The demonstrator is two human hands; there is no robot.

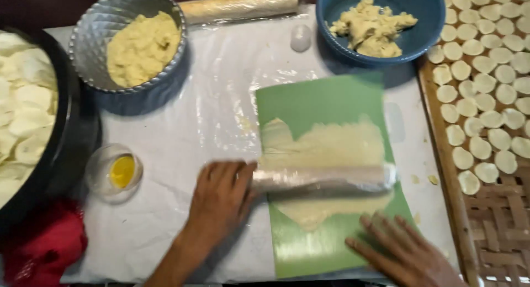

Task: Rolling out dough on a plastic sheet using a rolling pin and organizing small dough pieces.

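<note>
A plastic-wrapped rolling pin [326, 177] lies across a sheet of flattened pale dough [326, 143] on a green mat [320, 99]. My left hand [221, 196] rests palm down on the pin's left end. My right hand [403, 248] lies flat with fingers spread on the mat's lower right corner, just below the dough, holding nothing.
A grey fluted bowl [91, 38] of yellow dough and a blue bowl [430, 11] of dough lumps stand at the back, a second wrapped roller [237, 5] between them. A woven tray [497, 210] of dough discs is at right, a black pan [66, 132] of discs at left, a small glass cup [116, 171] of yellow liquid near it.
</note>
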